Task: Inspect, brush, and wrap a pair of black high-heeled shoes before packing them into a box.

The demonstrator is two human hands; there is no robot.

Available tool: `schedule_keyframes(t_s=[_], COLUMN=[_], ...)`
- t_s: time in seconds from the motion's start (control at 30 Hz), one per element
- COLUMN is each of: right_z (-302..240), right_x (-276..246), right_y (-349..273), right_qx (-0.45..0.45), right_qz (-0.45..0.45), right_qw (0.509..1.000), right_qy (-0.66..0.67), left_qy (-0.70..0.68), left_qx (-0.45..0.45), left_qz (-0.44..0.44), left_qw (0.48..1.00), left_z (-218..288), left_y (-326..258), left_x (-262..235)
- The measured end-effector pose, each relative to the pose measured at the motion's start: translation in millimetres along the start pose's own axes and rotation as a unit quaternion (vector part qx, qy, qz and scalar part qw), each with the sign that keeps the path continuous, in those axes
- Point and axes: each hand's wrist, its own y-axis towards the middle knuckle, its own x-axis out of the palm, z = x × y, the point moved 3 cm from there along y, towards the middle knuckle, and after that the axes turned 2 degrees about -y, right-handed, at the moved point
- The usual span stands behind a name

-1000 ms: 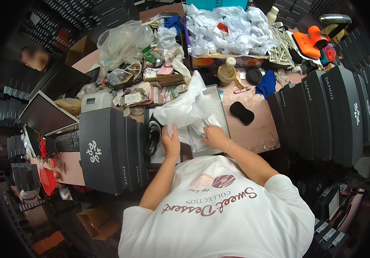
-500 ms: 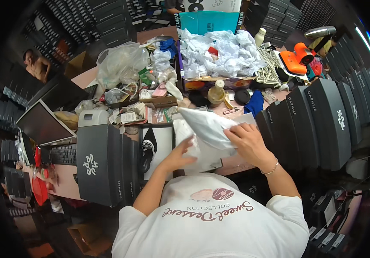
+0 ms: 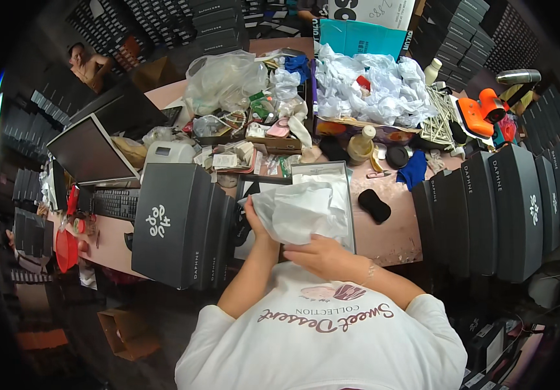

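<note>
While the left hand (image 3: 252, 220) is pinching the left edge of the white tissue paper (image 3: 303, 211), the right hand (image 3: 322, 255) is lying flat with fingers together against its lower edge. That paper is sitting over the open grey box (image 3: 348, 195) on the worktop (image 3: 394, 237), beside a stack of dark grey boxes (image 3: 179, 224).

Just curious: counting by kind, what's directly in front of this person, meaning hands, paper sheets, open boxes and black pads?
Hands: 2, left hand and right hand
White paper sheet: 1
Open box: 1
Black pad: 1
Total: 5
</note>
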Motion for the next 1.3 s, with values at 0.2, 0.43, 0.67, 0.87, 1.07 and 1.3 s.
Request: schedule_keyframes(t_s=[0.2, 0.43, 0.67, 0.87, 1.07, 1.3], right_z=[38, 56, 52, 21, 39, 71], right_x=[-87, 22, 2, -34, 17, 31], right_y=[11, -38, -22, -3, -45, -59], right_qx=[0.139, 0.336, 0.395, 0.204, 0.292, 0.160], right_qz=[0.125, 0.098, 0.073, 0.146, 0.073, -0.008], right_qw=[0.982, 0.874, 0.820, 0.952, 0.928, 0.986], right_qy=[0.031, 0.339, 0.407, 0.177, 0.221, 0.046], left_qy=[-0.003, -0.094, -0.076, -0.044, 0.132, 0.440], left_qx=[0.031, 0.004, -0.038, -0.096, 0.067, 0.127], left_qz=[0.056, 0.038, 0.019, -0.007, -0.107, -0.127], left_qw=[0.998, 0.995, 0.996, 0.994, 0.983, 0.880], left_z=[14, -2, -13, -30, -24, -59], left_y=[-2, -7, -14, -35, -26, 3], left_x=[-12, -24, -2, 7, 1, -80])
